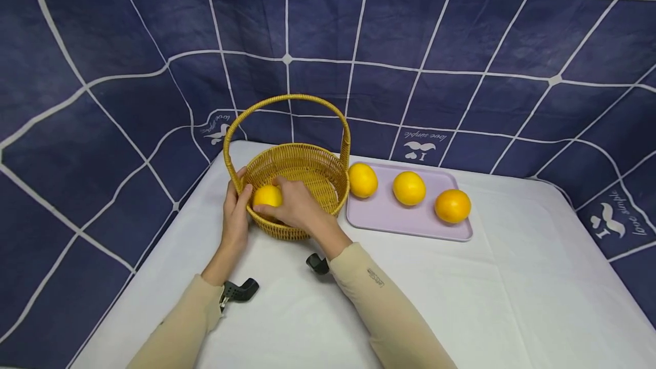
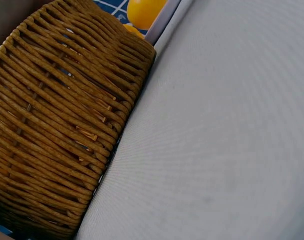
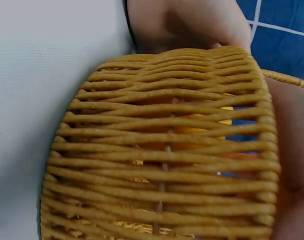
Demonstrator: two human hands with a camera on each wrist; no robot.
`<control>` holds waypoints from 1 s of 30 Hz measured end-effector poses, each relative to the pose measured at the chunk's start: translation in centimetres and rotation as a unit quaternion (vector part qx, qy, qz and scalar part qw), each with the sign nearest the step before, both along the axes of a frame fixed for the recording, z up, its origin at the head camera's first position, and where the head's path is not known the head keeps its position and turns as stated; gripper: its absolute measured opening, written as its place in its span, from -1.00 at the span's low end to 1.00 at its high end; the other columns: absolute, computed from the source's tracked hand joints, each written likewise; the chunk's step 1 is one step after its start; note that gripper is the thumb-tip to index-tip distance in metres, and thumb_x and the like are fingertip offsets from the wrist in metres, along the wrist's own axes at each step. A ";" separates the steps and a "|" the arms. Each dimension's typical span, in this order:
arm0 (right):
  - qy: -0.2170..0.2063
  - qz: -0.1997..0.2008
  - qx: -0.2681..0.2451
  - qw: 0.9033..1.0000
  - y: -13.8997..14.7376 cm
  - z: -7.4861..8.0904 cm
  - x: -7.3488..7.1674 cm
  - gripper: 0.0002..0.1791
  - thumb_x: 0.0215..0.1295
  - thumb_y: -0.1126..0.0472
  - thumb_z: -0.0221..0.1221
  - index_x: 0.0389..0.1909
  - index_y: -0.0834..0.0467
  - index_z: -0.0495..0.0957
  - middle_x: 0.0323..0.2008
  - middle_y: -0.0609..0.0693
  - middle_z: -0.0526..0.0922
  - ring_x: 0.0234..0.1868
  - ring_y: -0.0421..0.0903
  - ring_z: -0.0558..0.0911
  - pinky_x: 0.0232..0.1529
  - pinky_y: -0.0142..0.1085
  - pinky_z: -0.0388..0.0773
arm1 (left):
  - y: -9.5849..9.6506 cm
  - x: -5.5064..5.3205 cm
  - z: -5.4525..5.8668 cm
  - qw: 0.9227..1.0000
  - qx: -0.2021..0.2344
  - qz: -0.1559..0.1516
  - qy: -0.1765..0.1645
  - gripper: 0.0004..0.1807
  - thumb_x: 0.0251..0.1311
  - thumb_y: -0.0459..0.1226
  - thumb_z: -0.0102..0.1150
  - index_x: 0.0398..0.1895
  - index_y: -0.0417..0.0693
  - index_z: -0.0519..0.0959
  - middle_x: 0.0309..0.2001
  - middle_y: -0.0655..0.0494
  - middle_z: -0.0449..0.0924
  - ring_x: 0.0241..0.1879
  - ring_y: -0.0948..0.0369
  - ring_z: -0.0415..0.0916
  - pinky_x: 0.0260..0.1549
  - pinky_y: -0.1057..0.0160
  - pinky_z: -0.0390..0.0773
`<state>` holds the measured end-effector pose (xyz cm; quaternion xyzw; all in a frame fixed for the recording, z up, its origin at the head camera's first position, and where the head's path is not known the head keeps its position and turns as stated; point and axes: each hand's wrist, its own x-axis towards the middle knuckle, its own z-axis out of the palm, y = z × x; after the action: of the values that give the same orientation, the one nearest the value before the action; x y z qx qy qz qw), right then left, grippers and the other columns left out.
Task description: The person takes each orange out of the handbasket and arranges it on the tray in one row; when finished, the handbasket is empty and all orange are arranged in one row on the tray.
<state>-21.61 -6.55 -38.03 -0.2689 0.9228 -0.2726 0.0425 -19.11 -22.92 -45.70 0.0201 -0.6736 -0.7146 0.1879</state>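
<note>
A wicker basket with a tall arched handle stands on the table. My left hand grips its left side beside the foot of the handle, thumb at the rim. Inside the basket, close to the left wall, my right hand holds a yellow-orange orange between thumb and fingers. The woven wall fills much of the left wrist view. In the right wrist view the basket wall hides most of the orange and the fingers, which show only through gaps in the weave.
Right of the basket lies a lilac tray bearing a row of oranges: a left one, a middle one and a right one. A white cloth covers the table. Behind hangs a blue checked curtain.
</note>
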 end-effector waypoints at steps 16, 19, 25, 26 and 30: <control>0.062 0.006 -0.102 0.993 4.9 0.9 1.1 -0.45 0.50 -0.07 0.27 0.32 0.21 0.57 0.23 0.10 0.70 0.22 0.06 0.68 0.26 -0.13 0.63 | 0.1 -0.1 0.1 1.000 0.004 0.005 -0.009 -0.44 0.65 -0.10 -0.06 0.63 0.16 0.25 0.62 0.19 0.21 0.61 0.19 0.11 0.63 0.13 0.04; 0.071 -0.002 -0.126 0.989 6.3 1.0 1.3 -0.46 0.49 -0.05 0.28 0.31 0.20 0.57 0.21 0.11 0.70 0.19 0.07 0.68 0.24 -0.11 0.64 | 0.1 -0.1 0.2 1.000 0.009 0.004 -0.012 -0.44 0.65 -0.11 -0.06 0.63 0.17 0.25 0.62 0.18 0.22 0.60 0.18 0.12 0.62 0.14 0.05; 0.092 -0.043 -0.197 0.975 9.2 1.3 1.5 -0.58 0.46 0.08 0.31 0.22 0.20 0.61 0.09 0.09 0.75 0.11 0.07 0.72 0.15 -0.12 0.70 | 0.0 -0.2 0.2 1.000 0.019 0.008 -0.014 -0.46 0.65 -0.14 -0.08 0.62 0.15 0.27 0.61 0.18 0.23 0.60 0.19 0.12 0.60 0.20 0.05; 0.093 -0.053 -0.211 0.971 9.7 1.3 1.5 -0.60 0.45 0.10 0.31 0.20 0.20 0.62 0.06 0.08 0.75 0.09 0.05 0.73 0.13 -0.12 0.72 | 0.0 -0.2 0.2 1.000 0.021 0.007 -0.014 -0.46 0.65 -0.15 -0.08 0.62 0.14 0.27 0.61 0.17 0.23 0.60 0.18 0.11 0.60 0.21 0.04; 0.104 -0.082 -0.254 0.958 11.9 1.2 1.4 -0.69 0.43 0.17 0.32 0.09 0.22 0.66 -0.04 0.09 0.77 0.00 0.03 0.77 0.04 -0.04 0.76 | 0.0 -0.2 0.2 1.000 0.024 0.002 -0.016 -0.46 0.66 -0.15 -0.08 0.63 0.15 0.25 0.63 0.15 0.21 0.61 0.16 0.09 0.60 0.22 0.05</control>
<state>-20.26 5.39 -36.82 -0.2208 0.8416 -0.4708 -0.1459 -19.33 -22.91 -45.50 0.0378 -0.6594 -0.7294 0.1779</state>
